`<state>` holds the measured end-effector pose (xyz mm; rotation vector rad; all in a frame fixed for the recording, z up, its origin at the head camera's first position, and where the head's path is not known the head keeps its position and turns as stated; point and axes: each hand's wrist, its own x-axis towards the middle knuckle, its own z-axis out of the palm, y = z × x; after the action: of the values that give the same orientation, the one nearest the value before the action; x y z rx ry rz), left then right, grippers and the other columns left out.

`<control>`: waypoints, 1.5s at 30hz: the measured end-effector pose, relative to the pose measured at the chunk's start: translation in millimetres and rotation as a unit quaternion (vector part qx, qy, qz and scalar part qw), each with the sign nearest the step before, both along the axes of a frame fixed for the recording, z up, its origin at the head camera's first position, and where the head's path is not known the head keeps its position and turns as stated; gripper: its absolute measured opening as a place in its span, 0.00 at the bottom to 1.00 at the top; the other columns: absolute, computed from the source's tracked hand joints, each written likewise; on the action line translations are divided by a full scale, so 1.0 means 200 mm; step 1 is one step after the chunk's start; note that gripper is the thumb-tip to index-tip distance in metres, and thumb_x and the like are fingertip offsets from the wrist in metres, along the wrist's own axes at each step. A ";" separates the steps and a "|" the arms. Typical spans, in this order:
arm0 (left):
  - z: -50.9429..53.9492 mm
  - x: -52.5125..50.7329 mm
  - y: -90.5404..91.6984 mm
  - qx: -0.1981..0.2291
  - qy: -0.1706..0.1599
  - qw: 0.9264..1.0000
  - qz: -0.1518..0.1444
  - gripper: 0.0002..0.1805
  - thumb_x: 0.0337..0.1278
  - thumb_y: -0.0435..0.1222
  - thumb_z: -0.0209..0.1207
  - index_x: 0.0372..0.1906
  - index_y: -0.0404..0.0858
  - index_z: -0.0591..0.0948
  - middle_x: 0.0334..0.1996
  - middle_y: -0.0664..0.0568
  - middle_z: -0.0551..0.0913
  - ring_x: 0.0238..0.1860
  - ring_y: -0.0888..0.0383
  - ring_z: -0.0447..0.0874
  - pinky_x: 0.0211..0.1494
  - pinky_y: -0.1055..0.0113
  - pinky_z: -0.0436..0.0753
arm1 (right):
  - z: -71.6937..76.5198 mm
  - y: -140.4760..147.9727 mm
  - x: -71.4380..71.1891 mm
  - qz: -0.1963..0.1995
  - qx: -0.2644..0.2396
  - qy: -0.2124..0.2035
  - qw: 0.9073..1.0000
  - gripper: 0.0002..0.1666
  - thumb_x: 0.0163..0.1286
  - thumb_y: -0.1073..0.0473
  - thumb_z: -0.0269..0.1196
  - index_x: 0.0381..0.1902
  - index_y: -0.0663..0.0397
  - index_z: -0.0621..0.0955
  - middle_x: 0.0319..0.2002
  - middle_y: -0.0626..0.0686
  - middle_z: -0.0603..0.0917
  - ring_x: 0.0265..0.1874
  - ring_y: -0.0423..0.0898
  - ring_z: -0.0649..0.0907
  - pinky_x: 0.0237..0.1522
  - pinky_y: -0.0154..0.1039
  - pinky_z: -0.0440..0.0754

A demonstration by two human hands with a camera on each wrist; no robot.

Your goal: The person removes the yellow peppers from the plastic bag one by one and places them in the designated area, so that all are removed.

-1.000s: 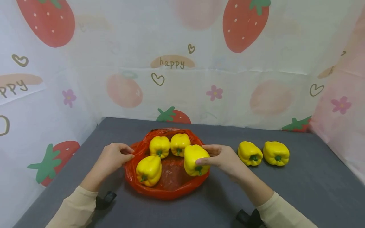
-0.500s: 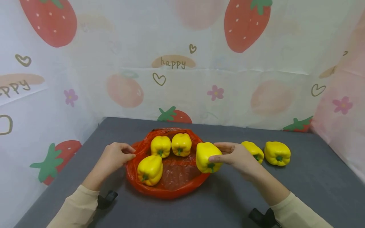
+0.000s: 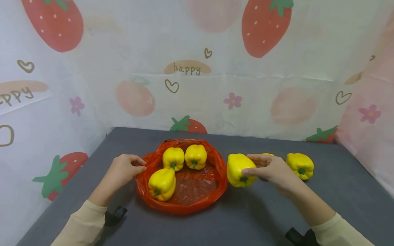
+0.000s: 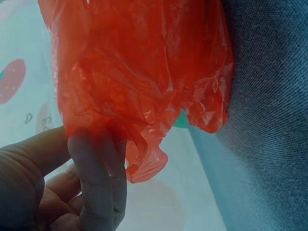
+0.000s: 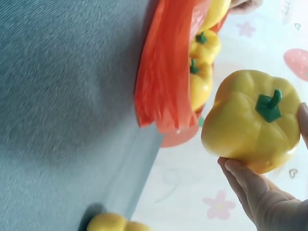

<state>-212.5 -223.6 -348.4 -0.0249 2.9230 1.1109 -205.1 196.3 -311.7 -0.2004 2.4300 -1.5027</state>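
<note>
Nearest lay the cream sleeves (image 3: 81, 223), with a dark device (image 3: 115, 216) at the left wrist and another dark device (image 3: 303, 237) at the right. The two hands were well apart on either side of a red plastic bag (image 3: 184, 209), both with thumb and fingers bent toward each other. The left hand (image 3: 124, 167) pinched the bag's edge. The right hand (image 3: 271, 169) was opened to the width of a yellow pepper (image 3: 238, 170) and clamped on it, thumb on one side and fingers on the other, holding it raised above the table (image 3: 200, 232), just beyond the bag's rim on the right hand's side.

Inside the bag, between the hands, the front pepper (image 3: 162, 184) lay nearest the left hand; farther off stood two back peppers (image 3: 173, 158). Past the right hand, one pepper (image 3: 300, 165) rested on the table, and a partly hidden pepper (image 3: 268, 154) showed only a sliver behind the fingers. Farthest rose a strawberry-printed backdrop (image 3: 258, 89).

The left wrist view alone showed the left fingertips through the thin film and a loose flap of plastic hanging beside them. The right wrist view alone showed the bag's outer wall from the right hand's side and the held pepper's green stem facing the camera.
</note>
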 end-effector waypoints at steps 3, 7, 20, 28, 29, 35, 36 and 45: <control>-0.01 0.00 0.00 0.002 -0.002 1.000 -0.001 0.12 0.60 0.35 0.64 0.44 0.31 0.86 0.34 0.44 0.87 0.25 0.57 0.77 0.30 0.66 0.80 | 0.01 0.04 0.00 0.000 0.006 0.000 1.000 0.47 0.63 0.45 0.70 0.73 0.60 0.66 0.71 0.63 0.70 0.67 0.56 0.75 0.59 0.47 0.80; -0.01 0.00 0.00 0.003 -0.006 1.000 -0.002 0.12 0.60 0.34 0.63 0.45 0.31 0.86 0.34 0.44 0.86 0.25 0.56 0.76 0.29 0.66 0.79 | 0.01 0.08 0.00 0.007 0.008 -0.001 1.000 0.48 0.65 0.47 0.69 0.74 0.62 0.63 0.71 0.64 0.70 0.63 0.54 0.78 0.56 0.44 0.81; 0.00 0.00 0.01 -0.002 -0.003 1.000 -0.002 0.12 0.60 0.35 0.64 0.44 0.31 0.86 0.35 0.43 0.87 0.25 0.57 0.77 0.30 0.66 0.80 | 0.05 0.24 0.01 -0.013 0.040 0.005 0.999 0.45 0.67 0.46 0.67 0.74 0.59 0.65 0.70 0.61 0.72 0.52 0.40 0.80 0.51 0.37 0.79; -0.01 0.00 0.00 0.000 -0.003 1.000 -0.003 0.12 0.60 0.34 0.63 0.44 0.31 0.86 0.34 0.44 0.86 0.25 0.57 0.76 0.29 0.66 0.79 | 0.07 0.32 0.01 -0.025 0.082 0.016 0.996 0.45 0.67 0.43 0.66 0.74 0.58 0.64 0.71 0.62 0.71 0.55 0.44 0.78 0.49 0.37 0.78; -0.01 0.00 0.00 0.000 -0.003 1.000 -0.003 0.12 0.60 0.34 0.63 0.44 0.31 0.86 0.34 0.44 0.86 0.25 0.57 0.76 0.29 0.66 0.79 | 0.07 0.33 0.01 -0.025 0.088 0.019 0.996 0.45 0.67 0.43 0.65 0.74 0.58 0.64 0.71 0.62 0.71 0.56 0.44 0.79 0.50 0.37 0.79; -0.01 -0.01 0.00 0.000 0.001 1.000 -0.008 0.12 0.60 0.34 0.63 0.44 0.31 0.86 0.34 0.44 0.86 0.25 0.57 0.76 0.29 0.66 0.80 | 0.07 0.39 0.02 -0.030 0.106 0.023 0.994 0.45 0.69 0.43 0.64 0.75 0.59 0.63 0.71 0.63 0.69 0.52 0.41 0.79 0.49 0.36 0.79; -0.01 -0.01 0.00 0.001 0.000 1.000 -0.007 0.12 0.60 0.34 0.63 0.44 0.31 0.86 0.34 0.44 0.86 0.25 0.57 0.77 0.29 0.66 0.80 | 0.08 0.40 0.02 -0.031 0.109 0.024 0.993 0.45 0.69 0.43 0.64 0.75 0.58 0.63 0.72 0.62 0.69 0.53 0.42 0.79 0.49 0.37 0.79; -0.01 -0.01 0.00 -0.002 -0.005 1.000 -0.004 0.12 0.60 0.35 0.63 0.45 0.31 0.86 0.35 0.44 0.86 0.25 0.57 0.77 0.29 0.66 0.80 | 0.10 0.51 0.00 -0.037 0.121 0.035 0.991 0.45 0.70 0.42 0.63 0.76 0.57 0.62 0.73 0.62 0.67 0.54 0.40 0.78 0.58 0.51 0.76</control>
<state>-213.7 -223.8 -350.7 -0.0193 2.9141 1.1001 -204.6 297.5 -291.4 -0.1158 2.6752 -1.2325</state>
